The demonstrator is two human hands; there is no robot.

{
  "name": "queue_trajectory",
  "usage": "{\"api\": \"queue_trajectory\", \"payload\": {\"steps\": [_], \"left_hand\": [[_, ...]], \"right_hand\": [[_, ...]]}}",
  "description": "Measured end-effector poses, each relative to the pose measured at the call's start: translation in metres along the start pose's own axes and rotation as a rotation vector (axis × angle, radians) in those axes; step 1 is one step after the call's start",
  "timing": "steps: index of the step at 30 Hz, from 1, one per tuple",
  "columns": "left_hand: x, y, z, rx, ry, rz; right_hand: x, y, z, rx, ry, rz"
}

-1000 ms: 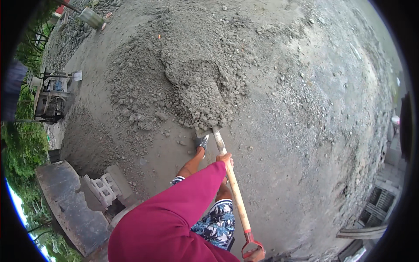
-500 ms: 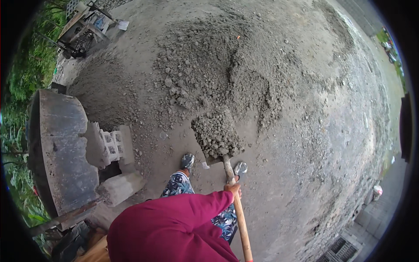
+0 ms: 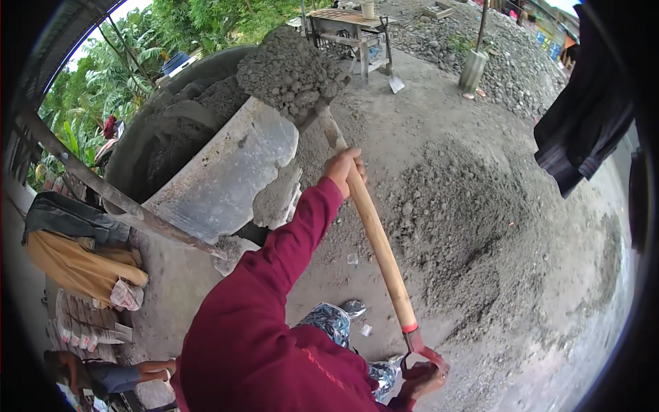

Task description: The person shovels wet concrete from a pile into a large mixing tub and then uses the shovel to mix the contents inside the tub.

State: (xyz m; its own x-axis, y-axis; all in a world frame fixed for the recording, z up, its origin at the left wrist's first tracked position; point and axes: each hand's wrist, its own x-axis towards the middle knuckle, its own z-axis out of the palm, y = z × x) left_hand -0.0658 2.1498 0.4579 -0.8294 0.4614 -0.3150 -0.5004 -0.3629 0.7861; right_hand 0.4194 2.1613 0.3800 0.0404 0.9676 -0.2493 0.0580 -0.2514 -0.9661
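A shovel (image 3: 376, 237) with a wooden shaft slants across the middle of the view. My left hand (image 3: 345, 172) is wrapped round its shaft just behind the blade. At the other end, my right hand (image 3: 424, 382) grips the red D-shaped handle. A heap of damp, lumpy grey mix (image 3: 292, 72) covers the raised blade and hides most of it. The load hangs at the upper edge of a large round metal tub (image 3: 226, 161), whose inside holds more grey mix (image 3: 175, 147). Whether the blade touches the rim cannot be made out.
A grey mix pile (image 3: 460, 226) spreads over the ground to the right. Broken concrete blocks (image 3: 278, 199) stand against the tub, and a metal pole (image 3: 117, 196) crosses its near side. Another person (image 3: 117, 376) is at lower left. A table (image 3: 350, 19) stands at the back; dark cloth (image 3: 583, 117) hangs at right.
The loaded shovel has risen from beside the pile and swung left to the tub's edge. My view has turned left with it, and my right hand has come into sight on the handle.
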Motion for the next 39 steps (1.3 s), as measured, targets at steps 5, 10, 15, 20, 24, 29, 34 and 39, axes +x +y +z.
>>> {"api": "queue_trajectory", "payload": {"steps": [5, 10, 15, 20, 24, 29, 34, 39], "left_hand": [[0.018, 0.126, -0.068, -0.112, -0.023, 0.421], [0.000, 0.114, -0.192, -0.081, 0.187, 0.377], [-0.045, -0.013, -0.052, 0.113, 0.270, 0.214], [-0.113, -0.226, -0.038, 0.056, -0.073, -0.178], [-0.226, -0.494, -0.038, 0.317, 0.027, -0.750], [-0.437, -0.721, -0.100, 0.673, -0.050, -1.327], [-0.518, -0.795, -0.150, 0.940, 0.045, -1.475], [-0.492, -0.771, -0.072, 0.740, -0.027, -1.321]], "right_hand": [[-0.022, -0.044, 0.118, 0.231, -0.571, -0.489], [-0.035, -0.031, 0.139, 0.147, -0.940, -1.096], [0.029, 0.032, 0.023, 0.121, -0.594, -0.520], [-0.003, 0.120, -0.162, 0.208, -0.196, 0.097], [-0.088, 0.178, -0.308, 0.313, 0.305, 0.473], [-0.194, 0.164, -0.411, 0.306, 0.764, 0.754], [-0.203, 0.199, -0.456, 0.220, 0.879, 0.920], [-0.106, 0.208, -0.392, 0.481, 1.024, 0.795]]}}
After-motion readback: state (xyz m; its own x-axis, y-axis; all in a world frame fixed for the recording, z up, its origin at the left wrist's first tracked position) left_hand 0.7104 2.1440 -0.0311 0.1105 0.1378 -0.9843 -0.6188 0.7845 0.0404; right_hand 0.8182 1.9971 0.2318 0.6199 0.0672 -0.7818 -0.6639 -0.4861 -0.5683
